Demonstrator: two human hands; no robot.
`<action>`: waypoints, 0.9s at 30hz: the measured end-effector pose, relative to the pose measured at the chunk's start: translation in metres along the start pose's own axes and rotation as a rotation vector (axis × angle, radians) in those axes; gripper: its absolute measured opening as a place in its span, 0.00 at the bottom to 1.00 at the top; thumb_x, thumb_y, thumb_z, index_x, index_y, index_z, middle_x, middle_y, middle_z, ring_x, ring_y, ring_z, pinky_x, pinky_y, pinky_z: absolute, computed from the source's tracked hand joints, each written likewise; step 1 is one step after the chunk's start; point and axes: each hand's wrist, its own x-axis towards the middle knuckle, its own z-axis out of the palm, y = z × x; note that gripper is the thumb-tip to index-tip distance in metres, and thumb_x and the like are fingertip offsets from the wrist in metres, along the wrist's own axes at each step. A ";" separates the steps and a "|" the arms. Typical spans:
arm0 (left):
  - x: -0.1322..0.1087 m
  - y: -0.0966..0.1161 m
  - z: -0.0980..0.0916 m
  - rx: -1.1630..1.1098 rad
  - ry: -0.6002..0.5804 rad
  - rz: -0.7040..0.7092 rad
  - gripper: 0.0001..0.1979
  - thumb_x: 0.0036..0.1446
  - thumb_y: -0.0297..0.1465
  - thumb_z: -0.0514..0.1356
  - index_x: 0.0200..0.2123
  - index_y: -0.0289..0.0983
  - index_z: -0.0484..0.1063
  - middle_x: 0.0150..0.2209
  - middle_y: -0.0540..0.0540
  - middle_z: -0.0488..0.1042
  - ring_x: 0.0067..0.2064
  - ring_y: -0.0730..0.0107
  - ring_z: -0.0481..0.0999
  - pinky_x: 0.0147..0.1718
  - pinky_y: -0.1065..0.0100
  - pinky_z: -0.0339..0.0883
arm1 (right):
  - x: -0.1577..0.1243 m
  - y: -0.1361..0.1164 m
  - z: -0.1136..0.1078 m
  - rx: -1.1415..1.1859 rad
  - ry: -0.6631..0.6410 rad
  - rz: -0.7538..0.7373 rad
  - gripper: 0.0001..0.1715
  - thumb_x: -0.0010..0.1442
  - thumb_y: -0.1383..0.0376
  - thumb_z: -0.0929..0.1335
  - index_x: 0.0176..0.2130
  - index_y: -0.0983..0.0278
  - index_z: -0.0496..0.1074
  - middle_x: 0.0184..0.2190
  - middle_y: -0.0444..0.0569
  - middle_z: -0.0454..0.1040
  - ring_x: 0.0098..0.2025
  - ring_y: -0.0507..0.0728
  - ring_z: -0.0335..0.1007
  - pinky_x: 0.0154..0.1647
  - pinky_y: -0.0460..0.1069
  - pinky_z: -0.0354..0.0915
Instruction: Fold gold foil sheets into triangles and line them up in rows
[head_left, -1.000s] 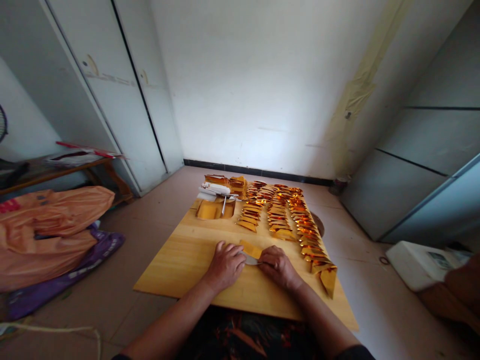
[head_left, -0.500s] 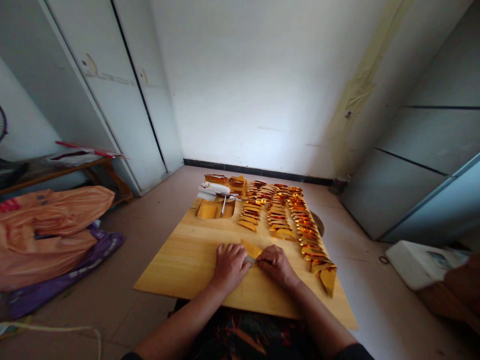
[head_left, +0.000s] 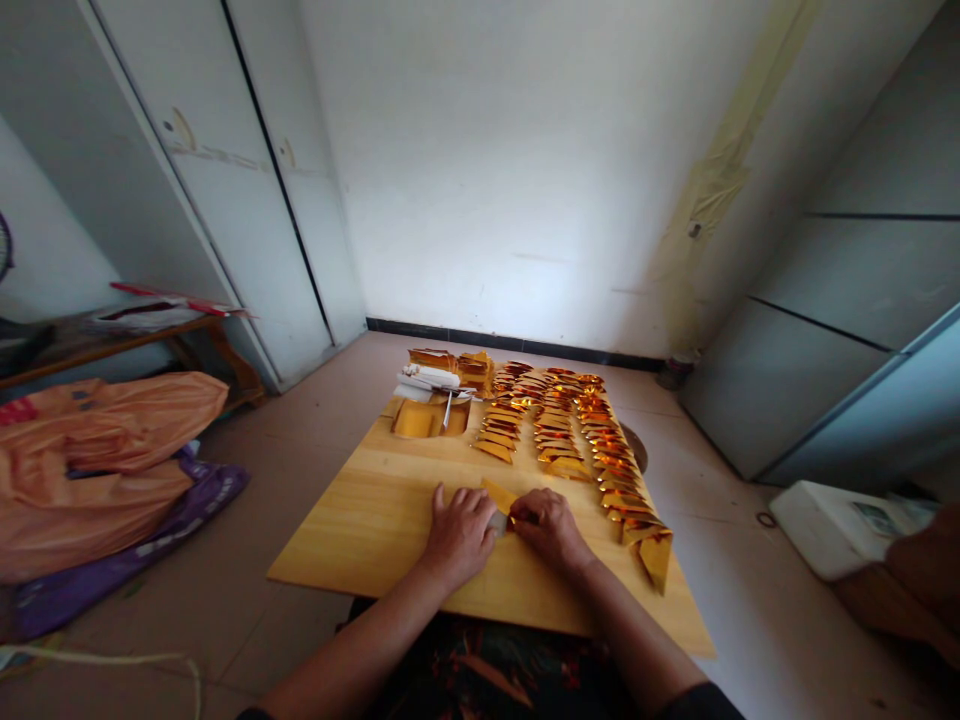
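At the near middle of the wooden board, both hands work on a sheet of gold foil paper (head_left: 498, 493). Its gold corner points up between them, and a greyish patch (head_left: 498, 523) shows just below. My left hand (head_left: 459, 535) rests on the paper's left side, fingers bent and holding it down. With thumb and fingertips together, my right hand (head_left: 551, 525) pinches the right edge. The fingertips partly hide the paper. Beyond the hands, folded gold foil pieces (head_left: 615, 470) lie overlapping in several rows. Flat gold sheets (head_left: 420, 419) are at the board's far left.
The wooden board (head_left: 352, 530) has a white paper bundle (head_left: 429, 377) and more gold stacks (head_left: 476, 372) at its far edge. Orange cloth-like material (head_left: 112, 450) and a purple bag (head_left: 150, 550) lie on the left floor. A white box (head_left: 840, 530) stands at right.
My right hand has turned slightly, its fingertips drawn in at the paper's right edge. My left hand has shifted slightly left. The rows of folded pieces are unchanged.
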 end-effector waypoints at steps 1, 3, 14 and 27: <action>0.000 0.001 0.000 0.002 -0.002 0.000 0.09 0.55 0.30 0.57 0.41 0.42 0.68 0.50 0.47 0.71 0.52 0.57 0.66 0.57 0.40 0.43 | 0.000 -0.001 0.001 -0.002 0.004 0.016 0.10 0.47 0.74 0.67 0.29 0.61 0.75 0.27 0.43 0.74 0.32 0.53 0.67 0.37 0.46 0.58; 0.000 0.002 0.000 0.002 -0.007 -0.005 0.09 0.56 0.29 0.57 0.41 0.43 0.68 0.50 0.47 0.71 0.52 0.58 0.66 0.57 0.40 0.42 | 0.001 -0.003 0.002 -0.004 0.016 0.057 0.12 0.45 0.75 0.67 0.29 0.61 0.75 0.27 0.43 0.74 0.32 0.53 0.67 0.37 0.46 0.58; 0.004 0.009 0.001 -0.004 -0.016 -0.078 0.06 0.59 0.31 0.53 0.37 0.43 0.71 0.49 0.48 0.71 0.52 0.58 0.65 0.56 0.37 0.43 | 0.008 -0.011 0.001 -0.047 -0.044 0.192 0.10 0.45 0.74 0.67 0.26 0.60 0.76 0.28 0.43 0.75 0.33 0.53 0.68 0.37 0.45 0.59; 0.011 0.024 0.010 0.001 0.001 -0.237 0.09 0.55 0.38 0.58 0.35 0.39 0.70 0.46 0.43 0.68 0.52 0.55 0.64 0.55 0.43 0.48 | 0.009 -0.012 -0.003 -0.071 -0.061 0.179 0.12 0.43 0.76 0.66 0.27 0.61 0.75 0.28 0.44 0.76 0.32 0.52 0.69 0.35 0.45 0.60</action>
